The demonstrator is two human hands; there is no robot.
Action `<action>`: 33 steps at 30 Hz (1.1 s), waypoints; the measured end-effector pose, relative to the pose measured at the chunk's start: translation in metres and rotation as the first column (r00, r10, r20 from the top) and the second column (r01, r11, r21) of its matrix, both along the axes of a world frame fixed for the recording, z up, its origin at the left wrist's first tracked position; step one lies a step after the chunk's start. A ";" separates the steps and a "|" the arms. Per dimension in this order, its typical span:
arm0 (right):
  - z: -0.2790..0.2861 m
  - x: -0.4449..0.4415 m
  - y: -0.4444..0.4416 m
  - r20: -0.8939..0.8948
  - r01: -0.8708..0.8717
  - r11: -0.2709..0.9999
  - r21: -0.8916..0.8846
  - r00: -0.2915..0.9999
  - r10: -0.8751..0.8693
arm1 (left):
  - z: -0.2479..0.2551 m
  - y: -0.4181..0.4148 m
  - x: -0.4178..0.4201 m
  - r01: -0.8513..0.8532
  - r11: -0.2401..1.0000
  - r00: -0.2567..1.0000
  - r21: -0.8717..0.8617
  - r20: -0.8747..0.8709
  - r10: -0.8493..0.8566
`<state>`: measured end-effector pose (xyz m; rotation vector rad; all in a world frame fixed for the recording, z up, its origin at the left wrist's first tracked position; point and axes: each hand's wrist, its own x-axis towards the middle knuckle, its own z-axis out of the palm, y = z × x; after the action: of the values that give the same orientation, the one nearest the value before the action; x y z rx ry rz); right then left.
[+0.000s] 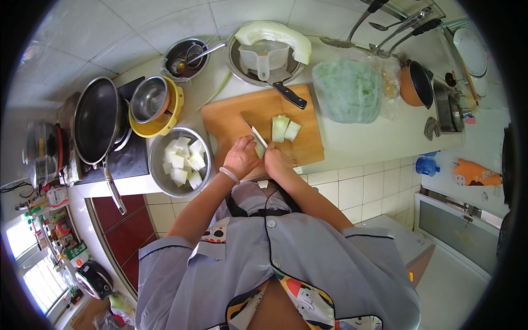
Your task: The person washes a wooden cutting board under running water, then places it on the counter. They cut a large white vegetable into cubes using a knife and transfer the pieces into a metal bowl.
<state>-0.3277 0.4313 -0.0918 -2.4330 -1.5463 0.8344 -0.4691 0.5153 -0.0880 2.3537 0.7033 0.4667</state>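
My right hand (277, 160) grips the handle of a kitchen knife (246, 121) over a wooden cutting board (231, 108). The blade points away and to the left. Just beside it, my left hand (240, 156) has its fingers and thumb around a pale piece of melon (260, 150), probably winter melon; the hand partly hides it. Right of the blade, several cut melon pieces (280, 128) with green edges lie on the board. A metal bowl (153, 165) left of the board contains several white melon chunks (178, 161).
Behind the board, a steel basin (233, 68) bears a curved melon strip (274, 34), a plastic measuring cup (264, 57) and a black-handled knife (290, 95). A plastic-wrapped green bundle (347, 91) lies right. Leftward are a yellow colander (180, 99) and a frying pan (95, 119).
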 end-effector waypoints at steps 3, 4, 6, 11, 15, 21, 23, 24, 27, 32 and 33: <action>-0.013 0.003 -0.001 -0.050 0.032 0.999 -0.009 0.998 -0.032 | 0.001 -0.002 -0.001 0.005 1.000 1.000 0.007 -0.017 -0.005; -0.013 0.006 -0.001 -0.079 0.027 0.999 0.020 0.997 -0.025 | 0.000 -0.002 -0.001 -0.001 1.000 1.000 0.006 -0.005 0.001; -0.007 0.012 0.001 -0.138 0.019 0.997 0.078 0.990 -0.008 | -0.001 -0.001 -0.001 -0.013 1.000 1.000 0.001 0.018 0.013; 0.029 0.010 -0.020 -0.095 -0.098 0.992 0.083 0.990 0.106 | -0.008 -0.001 -0.003 -0.032 0.999 0.999 0.040 0.037 0.030; 0.042 0.008 -0.025 -0.041 -0.158 0.987 0.027 0.986 0.159 | -0.006 -0.002 -0.001 -0.029 0.999 1.000 0.014 0.008 0.029; 0.005 -0.002 -0.010 -0.084 -0.029 0.997 0.068 0.996 0.035 | -0.009 -0.003 -0.002 -0.030 0.999 0.999 0.024 0.042 0.029; -0.010 -0.003 -0.009 -0.082 -0.004 0.997 0.077 0.997 0.010 | -0.006 -0.004 -0.002 -0.027 0.999 0.999 0.022 0.036 0.026; -0.014 -0.003 -0.008 -0.079 0.006 0.996 0.084 0.997 0.001 | -0.004 -0.004 -0.001 -0.028 0.999 0.999 0.023 0.037 0.027; -0.025 -0.004 -0.007 -0.099 0.063 0.994 0.085 0.994 -0.055 | -0.008 -0.003 -0.003 -0.024 0.997 0.999 0.080 0.041 0.021; 0.013 0.006 -0.012 -0.234 0.100 0.991 0.089 0.969 -0.077 | -0.013 0.000 -0.004 -0.010 0.998 0.999 0.057 0.043 0.008; 0.031 0.008 -0.014 -0.228 0.079 0.996 0.043 0.971 -0.067 | -0.011 0.000 -0.002 -0.004 0.998 0.999 0.058 0.048 0.001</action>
<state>-0.3197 0.4169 -0.0609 -2.2528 -1.3706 1.0038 -0.4711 0.5150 -0.0994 2.3876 0.6787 0.5503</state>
